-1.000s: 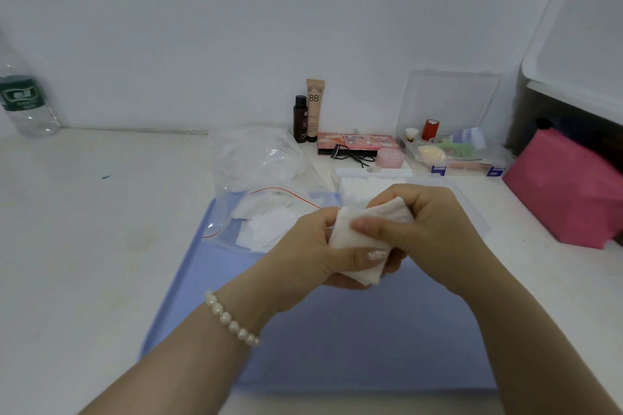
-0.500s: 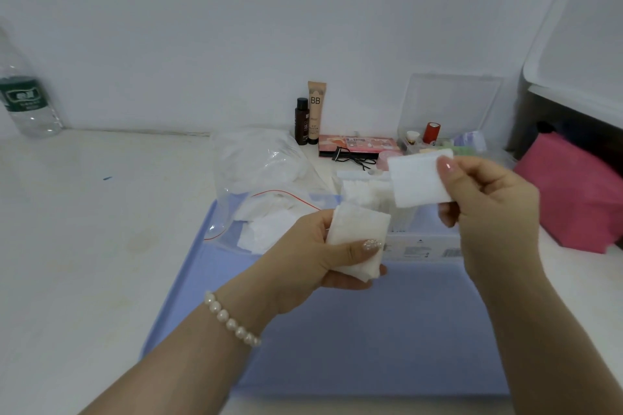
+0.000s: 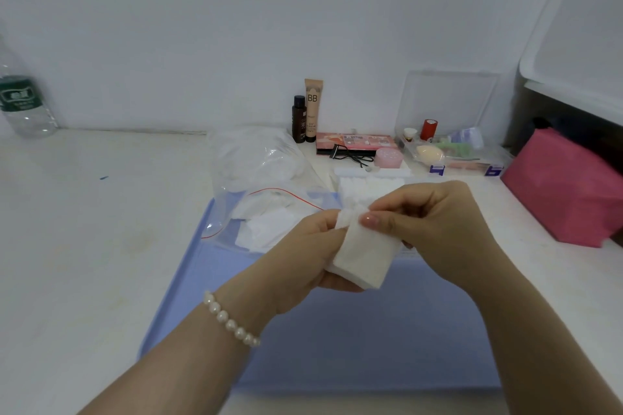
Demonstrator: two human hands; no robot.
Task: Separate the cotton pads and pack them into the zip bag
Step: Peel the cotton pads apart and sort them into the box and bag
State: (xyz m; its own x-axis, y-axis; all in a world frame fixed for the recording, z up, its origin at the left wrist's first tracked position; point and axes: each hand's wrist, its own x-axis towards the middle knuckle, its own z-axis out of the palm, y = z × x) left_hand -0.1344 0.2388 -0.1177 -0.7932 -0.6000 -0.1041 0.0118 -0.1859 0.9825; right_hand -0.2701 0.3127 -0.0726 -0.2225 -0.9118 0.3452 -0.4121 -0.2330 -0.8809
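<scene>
Your left hand (image 3: pixel 303 256) cradles the cotton pads (image 3: pixel 362 259) over the blue mat (image 3: pixel 337 354) while your right hand (image 3: pixel 435 222) pinches the top edge (likely peeling one), zip bag (image 3: pixel 266 222) open just behind.

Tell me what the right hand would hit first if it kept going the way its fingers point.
The right hand points leftward at the stack of cotton pads held by the left hand, and already pinches its top edge. Beyond that, probably the left hand's fingers.
</scene>
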